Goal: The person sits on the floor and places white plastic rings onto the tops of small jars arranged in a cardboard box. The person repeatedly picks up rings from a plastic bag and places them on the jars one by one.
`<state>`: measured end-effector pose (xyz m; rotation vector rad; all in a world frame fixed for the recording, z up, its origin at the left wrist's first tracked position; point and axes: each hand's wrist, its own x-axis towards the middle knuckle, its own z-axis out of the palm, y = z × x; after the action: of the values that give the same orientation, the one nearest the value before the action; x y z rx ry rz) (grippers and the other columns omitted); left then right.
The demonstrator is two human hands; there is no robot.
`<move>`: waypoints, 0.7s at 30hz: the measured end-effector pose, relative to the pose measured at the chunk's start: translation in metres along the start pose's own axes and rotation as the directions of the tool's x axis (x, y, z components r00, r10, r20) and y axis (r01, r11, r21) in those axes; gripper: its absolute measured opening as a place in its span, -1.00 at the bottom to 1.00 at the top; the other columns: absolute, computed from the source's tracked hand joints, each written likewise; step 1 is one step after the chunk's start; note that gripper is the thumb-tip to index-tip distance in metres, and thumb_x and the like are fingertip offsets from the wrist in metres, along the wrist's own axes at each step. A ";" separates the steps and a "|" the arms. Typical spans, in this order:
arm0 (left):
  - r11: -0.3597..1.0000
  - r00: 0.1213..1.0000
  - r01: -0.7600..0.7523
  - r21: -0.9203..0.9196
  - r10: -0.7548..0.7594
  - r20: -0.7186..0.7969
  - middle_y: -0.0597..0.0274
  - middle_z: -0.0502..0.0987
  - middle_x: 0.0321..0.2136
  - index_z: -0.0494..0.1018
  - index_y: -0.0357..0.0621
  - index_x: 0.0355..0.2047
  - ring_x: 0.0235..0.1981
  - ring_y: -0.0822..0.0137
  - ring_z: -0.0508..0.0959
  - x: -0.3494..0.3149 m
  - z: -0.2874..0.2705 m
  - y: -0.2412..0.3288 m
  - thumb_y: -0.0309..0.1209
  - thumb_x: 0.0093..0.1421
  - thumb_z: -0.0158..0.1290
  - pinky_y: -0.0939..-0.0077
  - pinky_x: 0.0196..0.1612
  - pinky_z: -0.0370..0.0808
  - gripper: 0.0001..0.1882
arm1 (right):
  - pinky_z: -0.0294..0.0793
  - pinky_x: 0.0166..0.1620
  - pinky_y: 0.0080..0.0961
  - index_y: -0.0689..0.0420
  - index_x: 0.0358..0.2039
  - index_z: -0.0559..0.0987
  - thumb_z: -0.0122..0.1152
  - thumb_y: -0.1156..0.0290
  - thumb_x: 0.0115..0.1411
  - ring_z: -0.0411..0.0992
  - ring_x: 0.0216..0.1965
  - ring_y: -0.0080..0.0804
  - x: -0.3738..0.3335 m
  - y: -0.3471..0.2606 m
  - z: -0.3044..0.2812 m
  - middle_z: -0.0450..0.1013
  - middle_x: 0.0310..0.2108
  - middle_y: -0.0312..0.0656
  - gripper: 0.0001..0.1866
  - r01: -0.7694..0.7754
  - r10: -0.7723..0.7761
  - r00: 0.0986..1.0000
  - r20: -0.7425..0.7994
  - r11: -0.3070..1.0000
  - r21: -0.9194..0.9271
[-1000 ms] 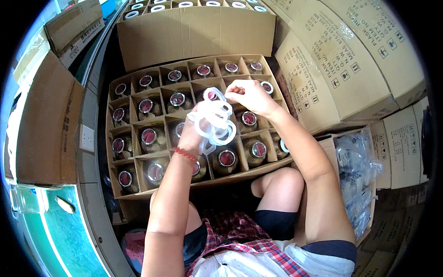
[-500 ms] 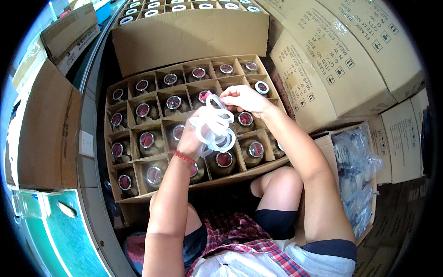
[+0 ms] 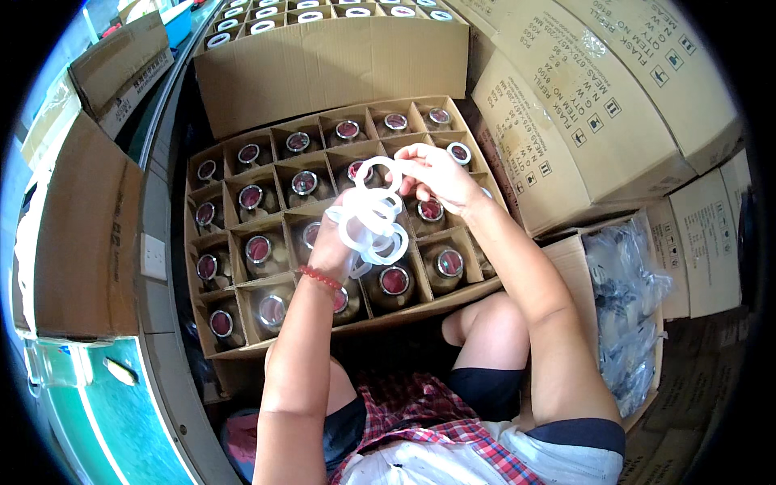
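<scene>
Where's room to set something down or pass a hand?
Set-down: green surface below the small yellowish object, left of grey ledge. Hand: dark gap between divided carton and lap, depth unclear. Crowded: bottles; left hand, right hand, white rings above.

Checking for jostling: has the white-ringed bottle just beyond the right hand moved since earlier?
No; the bottle keeps its same cell in the cardboard divider.

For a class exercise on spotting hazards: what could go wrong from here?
1. The left hand holds a bunch of white rings above the open compartments; one might slip and drop between the bottles.
2. The right hand has its fingers at the upper ring, close against the others; pulling it might drag another loose.
3. The bottles look like glass and stand close together, so a knock on a rim could chip it.
</scene>
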<state>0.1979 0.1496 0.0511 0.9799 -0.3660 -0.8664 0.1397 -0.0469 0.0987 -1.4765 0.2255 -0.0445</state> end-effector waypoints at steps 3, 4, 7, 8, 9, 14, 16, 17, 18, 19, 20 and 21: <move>0.999 0.999 -0.049 -0.008 0.049 0.010 0.21 0.51 -0.28 0.37 -0.20 -0.09 -0.27 0.39 0.56 0.003 -0.007 0.001 -0.41 0.16 0.05 0.51 -0.25 0.55 -0.69 | 0.43 -0.48 -0.81 0.30 -0.03 0.39 0.07 0.45 0.22 0.43 -0.38 -0.66 -0.003 -0.010 -0.002 0.48 -0.28 -0.17 -0.68 0.063 -0.062 0.996 -0.060 0.998 0.024; 0.999 0.999 -0.047 -0.004 0.047 -0.004 0.21 0.51 -0.27 0.36 -0.20 -0.08 -0.28 0.38 0.56 0.004 -0.009 -0.002 -0.41 0.16 0.05 0.51 -0.25 0.55 -0.68 | 0.48 -0.38 -0.76 0.31 -0.10 0.46 0.09 0.45 0.21 0.45 -0.38 -0.63 -0.005 -0.015 -0.001 0.48 -0.31 -0.20 -0.72 0.085 -0.086 0.992 -0.094 0.996 -0.013; 0.998 1.000 -0.020 -0.057 0.019 -0.013 0.19 0.49 -0.23 0.33 -0.20 -0.03 -0.26 0.39 0.54 -0.003 0.009 0.008 -0.39 0.16 0.06 0.52 -0.23 0.53 -0.63 | 0.50 -0.25 -0.70 0.32 -0.15 0.50 0.11 0.44 0.20 0.48 -0.35 -0.60 -0.007 -0.015 -0.007 0.50 -0.33 -0.20 -0.75 0.115 -0.136 0.985 -0.102 0.975 -0.188; 0.998 0.999 -0.048 -0.037 0.048 -0.002 0.20 0.49 -0.23 0.33 -0.20 -0.03 -0.26 0.40 0.54 -0.004 0.010 0.007 -0.39 0.16 0.06 0.53 -0.23 0.52 -0.63 | 0.50 -0.23 -0.69 0.33 -0.16 0.51 0.12 0.44 0.20 0.48 -0.33 -0.58 -0.009 -0.014 -0.004 0.51 -0.33 -0.19 -0.75 0.130 -0.149 0.986 -0.074 0.967 -0.218; 0.997 0.997 -0.077 -0.019 0.077 0.010 0.20 0.49 -0.23 0.33 -0.19 -0.03 -0.25 0.40 0.53 -0.004 0.009 0.005 -0.39 0.16 0.06 0.54 -0.22 0.52 -0.63 | 0.51 -0.18 -0.63 0.33 -0.11 0.50 0.13 0.46 0.19 0.49 -0.33 -0.57 -0.009 -0.009 -0.005 0.51 -0.32 -0.18 -0.72 0.122 -0.131 0.991 -0.040 0.976 -0.182; 0.993 0.992 -0.111 -0.049 0.114 0.058 0.23 0.49 -0.20 0.34 -0.19 -0.03 -0.23 0.44 0.52 -0.001 0.001 0.000 -0.34 0.14 0.11 0.55 -0.21 0.49 -0.60 | 0.48 -0.22 -0.63 0.27 -0.12 0.51 0.16 0.52 0.14 0.44 -0.36 -0.62 -0.010 0.014 0.003 0.50 -0.34 -0.24 -0.73 0.137 -0.144 0.990 -0.006 0.953 -0.270; 0.991 0.994 -0.097 -0.087 0.100 0.037 0.23 0.51 -0.24 0.37 -0.18 -0.05 -0.26 0.43 0.54 -0.003 -0.001 0.002 -0.33 0.14 0.12 0.54 -0.24 0.51 -0.61 | 0.47 -0.23 -0.62 0.22 -0.12 0.52 0.18 0.52 0.12 0.43 -0.36 -0.63 -0.012 0.013 0.012 0.48 -0.34 -0.27 -0.72 0.132 -0.187 0.981 -0.050 0.833 -0.537; 0.992 0.995 -0.091 -0.083 0.093 0.023 0.22 0.51 -0.25 0.37 -0.18 -0.05 -0.27 0.42 0.54 -0.002 -0.002 0.003 -0.33 0.13 0.12 0.54 -0.25 0.52 -0.61 | 0.47 -0.24 -0.60 0.16 -0.13 0.53 0.20 0.51 0.09 0.42 -0.35 -0.60 -0.007 0.022 0.013 0.46 -0.33 -0.27 -0.72 0.334 -0.355 0.933 0.066 0.779 -0.530; 0.993 0.996 -0.085 -0.079 0.086 0.010 0.22 0.51 -0.25 0.37 -0.18 -0.06 -0.28 0.42 0.55 -0.001 -0.003 0.003 -0.33 0.13 0.12 0.54 -0.26 0.52 -0.61 | 0.48 -0.22 -0.60 0.14 -0.07 0.48 0.16 0.55 0.11 0.45 -0.30 -0.53 -0.009 0.029 0.011 0.43 -0.19 -0.21 -0.67 0.381 -0.375 0.916 0.144 0.699 -0.605; 0.992 0.994 -0.110 -0.069 0.111 0.010 0.20 0.52 -0.27 0.37 -0.19 -0.07 -0.30 0.40 0.56 0.000 -0.005 0.001 -0.34 0.13 0.11 0.53 -0.28 0.54 -0.63 | 0.48 -0.22 -0.60 0.13 -0.02 0.44 0.14 0.59 0.10 0.46 -0.27 -0.50 -0.015 0.037 0.009 0.39 -0.10 -0.19 -0.61 0.324 -0.338 0.938 0.079 0.770 -0.550; 0.994 0.995 -0.099 -0.036 0.099 0.000 0.20 0.52 -0.27 0.37 -0.19 -0.08 -0.30 0.39 0.56 0.000 -0.008 0.002 -0.35 0.13 0.11 0.53 -0.28 0.54 -0.63 | 0.49 -0.22 -0.60 0.12 0.03 0.40 0.11 0.63 0.10 0.47 -0.24 -0.48 -0.020 0.034 0.016 0.35 -0.02 -0.17 -0.56 0.267 -0.292 0.956 0.024 0.835 -0.482; 0.996 0.996 -0.087 -0.003 0.087 -0.009 0.20 0.52 -0.28 0.37 -0.20 -0.08 -0.30 0.39 0.56 0.000 -0.011 0.005 -0.36 0.12 0.11 0.54 -0.28 0.54 -0.64 | 0.49 -0.23 -0.59 0.11 0.07 0.36 0.09 0.66 0.09 0.48 -0.21 -0.47 -0.022 0.036 0.015 0.31 0.03 -0.16 -0.51 0.338 -0.399 0.917 -0.002 0.780 -0.527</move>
<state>0.2069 0.1570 0.0493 0.9573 -0.3970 -0.7830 0.1169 -0.0253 0.0673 -2.0496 0.0299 -0.4184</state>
